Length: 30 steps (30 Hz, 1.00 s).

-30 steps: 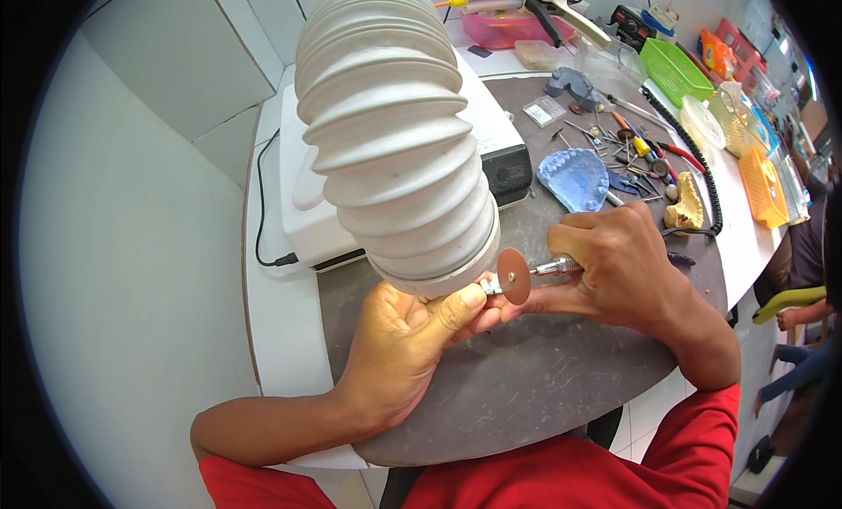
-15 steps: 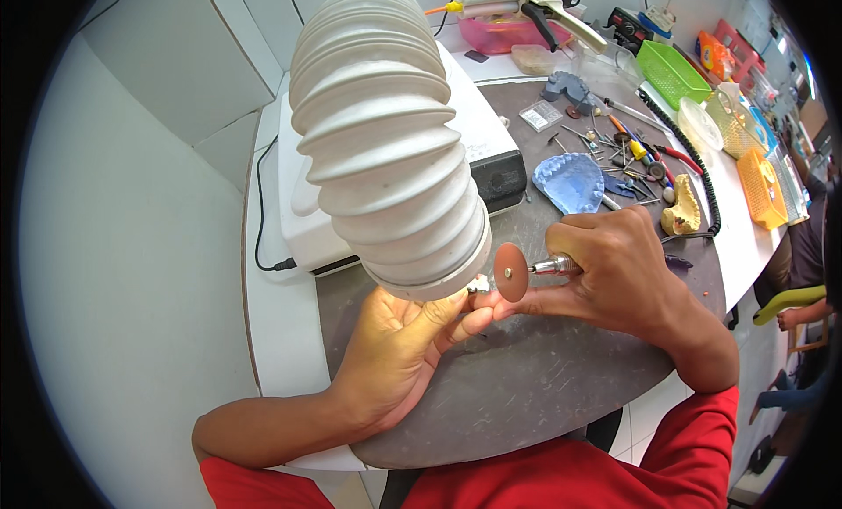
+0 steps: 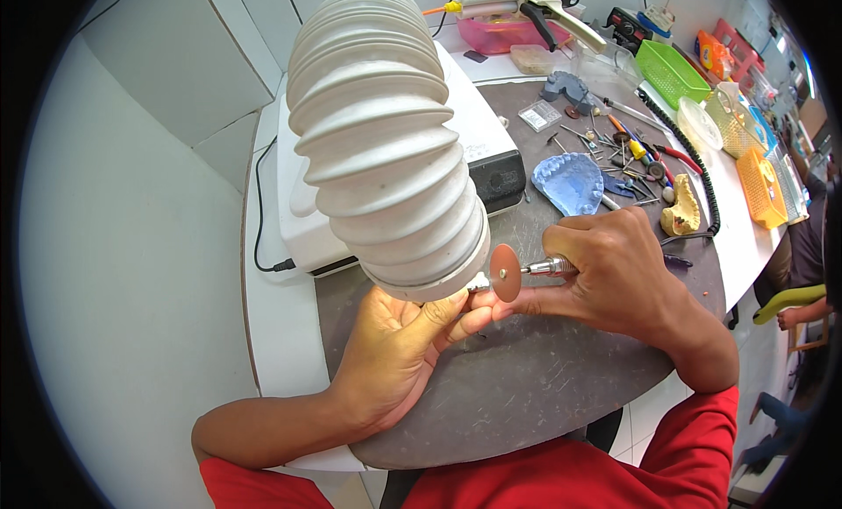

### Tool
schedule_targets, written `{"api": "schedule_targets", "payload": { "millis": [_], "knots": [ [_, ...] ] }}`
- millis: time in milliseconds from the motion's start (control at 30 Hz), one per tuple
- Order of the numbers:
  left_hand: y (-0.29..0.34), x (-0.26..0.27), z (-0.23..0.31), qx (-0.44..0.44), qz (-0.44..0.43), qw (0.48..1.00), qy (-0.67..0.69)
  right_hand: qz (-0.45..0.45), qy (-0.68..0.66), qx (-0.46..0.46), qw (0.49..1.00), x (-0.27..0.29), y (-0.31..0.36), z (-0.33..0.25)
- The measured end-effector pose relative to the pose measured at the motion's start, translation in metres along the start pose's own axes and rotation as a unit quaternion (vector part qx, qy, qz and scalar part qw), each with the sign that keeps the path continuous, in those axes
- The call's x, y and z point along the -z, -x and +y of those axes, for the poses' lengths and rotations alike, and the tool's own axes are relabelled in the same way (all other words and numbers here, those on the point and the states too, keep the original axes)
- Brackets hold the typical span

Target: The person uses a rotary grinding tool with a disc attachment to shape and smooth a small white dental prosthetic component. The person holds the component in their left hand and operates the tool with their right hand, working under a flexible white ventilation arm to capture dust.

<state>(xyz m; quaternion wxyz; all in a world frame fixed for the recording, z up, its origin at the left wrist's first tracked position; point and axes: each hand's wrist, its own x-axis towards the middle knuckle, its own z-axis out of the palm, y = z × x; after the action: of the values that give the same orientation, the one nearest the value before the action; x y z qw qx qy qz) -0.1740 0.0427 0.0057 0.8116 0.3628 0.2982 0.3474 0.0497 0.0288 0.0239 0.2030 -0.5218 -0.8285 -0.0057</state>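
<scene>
My left hand (image 3: 399, 355) pinches a small shiny metal piece (image 3: 479, 283) just under the mouth of a ribbed white suction hose (image 3: 386, 158). Its exact shape is partly hidden by the hose rim and my fingers. My right hand (image 3: 614, 268) is closed around a slim metal rotary handpiece (image 3: 553, 266), whose tip carries a thin reddish-brown cutting disc (image 3: 506, 273). The disc stands upright right beside the metal piece; whether they touch I cannot tell. My right thumb rests against the fingertips of my left hand.
Behind the hose sits a white box-shaped machine (image 3: 495, 140). Beyond my right hand are a blue dental cast (image 3: 568, 184), a yellowish cast (image 3: 681, 208), scattered burs and tools (image 3: 627, 154), and a coiled black cord (image 3: 712, 189). Baskets line the right; another person sits far right.
The disc has shifted slightly left and turned a little more edge-on, nearer the metal piece. My left hand has stayed nearly still; the hose mouth has moved very slightly left.
</scene>
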Motion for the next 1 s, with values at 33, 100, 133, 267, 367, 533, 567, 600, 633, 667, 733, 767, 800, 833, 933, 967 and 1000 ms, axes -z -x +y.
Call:
{"api": "schedule_targets", "payload": {
  "millis": [33, 100, 133, 267, 367, 533, 567, 600, 633, 667, 733, 767, 800, 833, 933, 967, 1000],
  "knots": [
    [-0.0005, 0.0009, -0.0015, -0.003, 0.003, 1.000, -0.003, -0.002, -0.001, 0.000, 1.000, 0.0002, 0.0000, 0.0000],
    [-0.0007, 0.0013, -0.0023, -0.005, 0.006, 1.000, -0.006, -0.003, 0.001, 0.000, 1.000, 0.0001, -0.0001, 0.0004],
    [-0.0005, 0.0014, -0.0021, -0.004, 0.006, 1.000, -0.005, -0.003, 0.003, 0.001, 1.000, -0.0003, -0.0002, 0.0007],
    [-0.0007, 0.0015, -0.0006, -0.002, 0.006, 1.000, -0.009, -0.007, 0.006, -0.001, 1.000, -0.0011, 0.0001, 0.0008],
    [-0.0004, 0.0015, -0.0011, -0.003, 0.006, 1.000, -0.005, -0.019, 0.008, -0.006, 1.000, -0.0009, 0.0003, 0.0005],
    [-0.0004, 0.0009, -0.0017, -0.005, 0.011, 1.000, -0.004, -0.022, 0.010, -0.006, 1.000, -0.0002, -0.0005, 0.0006],
    [-0.0004, 0.0010, -0.0018, -0.004, 0.012, 1.000, -0.003, -0.021, 0.010, -0.007, 1.000, -0.0003, -0.0004, 0.0007],
    [-0.0005, 0.0013, -0.0019, -0.003, 0.012, 1.000, -0.003, -0.023, 0.009, -0.008, 1.000, -0.0002, -0.0005, 0.0006],
    [-0.0005, 0.0018, -0.0021, -0.003, 0.012, 1.000, -0.002, -0.025, 0.008, -0.008, 1.000, -0.0002, -0.0009, 0.0005],
    [-0.0005, 0.0022, -0.0023, -0.002, 0.013, 1.000, -0.002, -0.027, 0.006, -0.009, 1.000, -0.0003, -0.0012, 0.0004],
    [-0.0007, 0.0019, -0.0025, -0.006, 0.016, 1.000, -0.004, -0.029, 0.008, -0.007, 1.000, -0.0003, -0.0014, 0.0002],
    [-0.0007, 0.0017, -0.0026, -0.009, 0.017, 1.000, -0.005, -0.030, 0.009, -0.006, 1.000, -0.0002, -0.0014, 0.0001],
    [-0.0006, 0.0027, -0.0030, -0.010, 0.015, 1.000, -0.006, -0.031, 0.009, -0.005, 0.999, -0.0002, -0.0016, -0.0001],
    [-0.0010, 0.0041, -0.0036, -0.011, 0.012, 1.000, -0.008, -0.033, 0.011, -0.004, 0.999, 0.0002, -0.0016, -0.0002],
    [-0.0007, 0.0027, -0.0033, -0.012, 0.014, 1.000, -0.010, -0.031, 0.013, -0.003, 0.999, -0.0002, -0.0009, 0.0009],
    [-0.0005, 0.0020, -0.0031, -0.012, 0.018, 1.000, -0.010, -0.030, 0.014, -0.002, 0.999, -0.0007, -0.0007, 0.0014],
    [-0.0005, 0.0020, -0.0030, -0.012, 0.018, 1.000, -0.012, -0.028, 0.013, -0.002, 1.000, -0.0009, -0.0008, 0.0014]
  ]
}}
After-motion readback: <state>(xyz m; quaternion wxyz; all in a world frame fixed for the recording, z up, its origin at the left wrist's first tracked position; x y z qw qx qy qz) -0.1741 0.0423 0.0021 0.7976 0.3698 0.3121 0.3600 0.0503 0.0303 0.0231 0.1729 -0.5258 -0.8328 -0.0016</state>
